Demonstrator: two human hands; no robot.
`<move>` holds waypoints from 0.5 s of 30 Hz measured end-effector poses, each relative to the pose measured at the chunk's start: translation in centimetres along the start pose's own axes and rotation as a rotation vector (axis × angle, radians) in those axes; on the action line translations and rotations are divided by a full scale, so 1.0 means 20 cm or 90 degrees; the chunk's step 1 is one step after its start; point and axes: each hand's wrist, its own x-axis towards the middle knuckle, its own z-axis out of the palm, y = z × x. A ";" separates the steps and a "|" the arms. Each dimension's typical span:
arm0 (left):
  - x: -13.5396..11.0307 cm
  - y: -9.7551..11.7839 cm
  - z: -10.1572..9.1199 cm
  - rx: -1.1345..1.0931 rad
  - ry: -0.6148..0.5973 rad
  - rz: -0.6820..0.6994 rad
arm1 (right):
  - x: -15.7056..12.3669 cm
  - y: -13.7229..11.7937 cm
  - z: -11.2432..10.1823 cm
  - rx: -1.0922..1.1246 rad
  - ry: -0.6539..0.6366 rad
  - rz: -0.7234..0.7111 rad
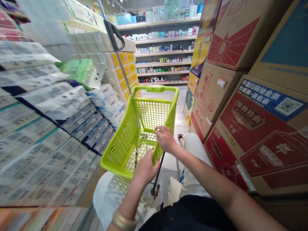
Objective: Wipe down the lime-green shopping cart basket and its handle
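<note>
A lime-green plastic shopping cart [117, 155] with a lattice basket stands turned at an angle in front of my legs. My left hand [146, 168], with a gold-coloured bangle at the wrist, grips the near rim, thumb on top; some of its fingers are hidden. Farther along the same side, my right hand [165, 139] curls its fingers over the rim. The cart's handle frame [156, 89] is at the far end, with neither hand on it. A dark pole with a black loop handle [116, 35] rises behind the basket's left side. Below my hands shows a caster wheel [155, 191].
Stacked tissue packs [62, 96] crowd the left side, with a green pack [78, 70] on top. Printed cartons [262, 125] form a tall wall close on the right. Shelves of small boxes and bottles [166, 51] cross the far end of the tiled aisle [180, 118].
</note>
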 end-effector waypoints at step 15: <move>-0.04 0.04 -0.01 -0.073 0.015 0.024 | -0.04 0.08 -0.05 0.044 -0.049 -0.199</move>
